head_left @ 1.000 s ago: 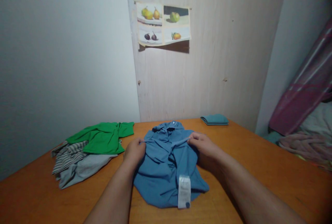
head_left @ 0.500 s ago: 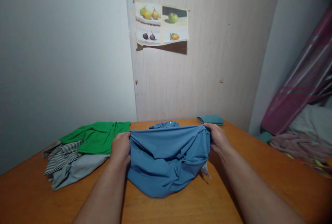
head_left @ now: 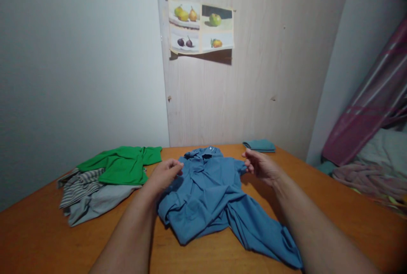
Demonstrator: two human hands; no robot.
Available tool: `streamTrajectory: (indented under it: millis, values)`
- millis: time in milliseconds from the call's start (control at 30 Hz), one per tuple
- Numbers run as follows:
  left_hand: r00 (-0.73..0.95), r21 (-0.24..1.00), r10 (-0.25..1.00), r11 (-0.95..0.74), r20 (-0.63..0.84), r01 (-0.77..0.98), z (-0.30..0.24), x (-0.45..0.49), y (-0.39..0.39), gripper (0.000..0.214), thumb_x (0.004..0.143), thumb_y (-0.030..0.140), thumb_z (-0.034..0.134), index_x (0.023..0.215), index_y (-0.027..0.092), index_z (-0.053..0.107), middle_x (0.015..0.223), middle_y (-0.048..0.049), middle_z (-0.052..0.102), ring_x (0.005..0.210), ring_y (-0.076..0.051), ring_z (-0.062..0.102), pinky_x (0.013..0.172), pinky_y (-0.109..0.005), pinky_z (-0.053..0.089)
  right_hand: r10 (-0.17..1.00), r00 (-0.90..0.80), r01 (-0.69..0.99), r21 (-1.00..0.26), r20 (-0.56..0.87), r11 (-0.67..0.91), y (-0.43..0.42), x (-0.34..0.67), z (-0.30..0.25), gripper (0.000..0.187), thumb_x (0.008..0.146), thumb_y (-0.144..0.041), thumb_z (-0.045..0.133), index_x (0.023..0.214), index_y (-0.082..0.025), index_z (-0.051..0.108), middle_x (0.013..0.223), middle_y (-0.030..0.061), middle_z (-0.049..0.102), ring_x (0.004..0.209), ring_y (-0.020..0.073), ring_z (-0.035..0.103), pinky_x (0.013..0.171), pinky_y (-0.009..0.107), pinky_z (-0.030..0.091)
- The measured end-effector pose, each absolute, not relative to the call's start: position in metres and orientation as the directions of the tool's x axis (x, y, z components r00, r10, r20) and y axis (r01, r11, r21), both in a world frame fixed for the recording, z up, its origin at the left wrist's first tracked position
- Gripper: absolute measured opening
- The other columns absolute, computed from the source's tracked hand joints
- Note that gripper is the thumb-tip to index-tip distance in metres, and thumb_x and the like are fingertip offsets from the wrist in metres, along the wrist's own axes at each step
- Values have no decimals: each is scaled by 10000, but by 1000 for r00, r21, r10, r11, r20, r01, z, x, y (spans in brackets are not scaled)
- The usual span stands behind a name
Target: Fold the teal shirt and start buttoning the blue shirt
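Note:
A blue long-sleeved shirt [head_left: 206,193] lies rumpled on the wooden table in front of me, its collar toward the wall. One sleeve stretches toward the near right, under my right forearm. My left hand [head_left: 167,174] is over the shirt's left edge, fingers loosely curled, with no cloth visibly gripped. At the opposite shoulder, my right hand [head_left: 262,168] has its fingers bent and apart. Its fingertips are close to the cloth; whether they touch it I cannot tell.
On the left, a green garment [head_left: 124,166] overlaps a striped garment [head_left: 82,185] and a grey one [head_left: 98,206]. A folded teal cloth [head_left: 260,145] lies at the table's back edge. Beyond the table's right side are a pink curtain [head_left: 359,104] and heaped fabric [head_left: 359,178].
The shirt, stretched between both hands half a second ago, has dropped flat onto the table with its sleeve spread right. My hands have let go; the left one has shifted right.

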State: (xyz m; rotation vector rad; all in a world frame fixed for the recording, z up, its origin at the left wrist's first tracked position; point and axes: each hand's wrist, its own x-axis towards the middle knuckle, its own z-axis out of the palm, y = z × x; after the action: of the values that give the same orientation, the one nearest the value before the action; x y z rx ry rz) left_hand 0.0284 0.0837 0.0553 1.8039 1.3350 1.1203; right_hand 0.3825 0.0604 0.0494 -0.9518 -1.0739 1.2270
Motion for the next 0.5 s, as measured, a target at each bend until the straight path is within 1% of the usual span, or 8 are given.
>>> streamTrajectory:
  millis: [100,167,233,267,300,367,433,500]
  values:
    - [234,575,948,-316,215,755,37,31,92,298,756,471,606,837,189,660,799,-46,691,762,-208,630,649,-278,439,994,45,123,-988,96,90,68,373,35,300,822,-479,649,785,-182,625,595,-2,609,468,107,480,469,228,359]
    - [238,430,957,-286,164,856,28,32,94,318,729,449,653,928,201,669,929,-68,704,889,-243,638,710,-295,448,992,32,391,-915,122,100,70,367,25,280,789,-457,668,773,-183,615,622,11,614,529,134,520,506,243,376]
    - [230,379,963,-267,140,886,23,31,95,343,683,423,707,946,206,669,1001,-88,699,956,-273,629,752,-315,446,985,-19,599,-787,171,148,71,361,15,261,710,-400,738,813,-181,638,718,27,649,647,165,573,587,260,410]
    - [230,373,964,-264,134,889,21,31,95,335,666,402,724,932,206,670,1006,-95,697,957,-282,627,755,-323,444,981,-61,667,-724,182,175,72,359,10,262,672,-359,763,831,-182,654,762,30,663,694,174,584,620,264,414]
    - [232,364,964,-263,127,893,21,31,94,304,659,375,729,905,207,669,987,-94,698,937,-283,628,745,-326,440,978,-103,710,-675,181,200,72,356,6,245,651,-318,770,826,-182,665,778,27,667,715,177,585,635,263,408]
    - [234,358,965,-261,118,896,21,32,93,184,659,292,711,814,208,658,882,-74,697,850,-262,631,703,-315,425,973,-162,739,-634,162,228,74,354,0,132,670,-261,726,751,-178,662,711,9,648,682,166,565,609,253,380]
    - [231,375,965,-260,120,890,23,34,92,47,672,219,660,704,208,627,740,-44,668,737,-228,614,652,-296,400,973,-156,734,-639,172,231,77,354,-2,67,708,-223,661,672,-176,629,638,-4,610,634,148,532,575,244,347]
    - [219,414,965,-259,141,873,25,35,91,70,690,191,614,628,209,588,635,-22,621,649,-199,578,615,-282,373,974,-100,720,-660,203,212,81,356,0,90,738,-209,616,655,-176,602,636,-3,594,630,140,516,570,238,336]
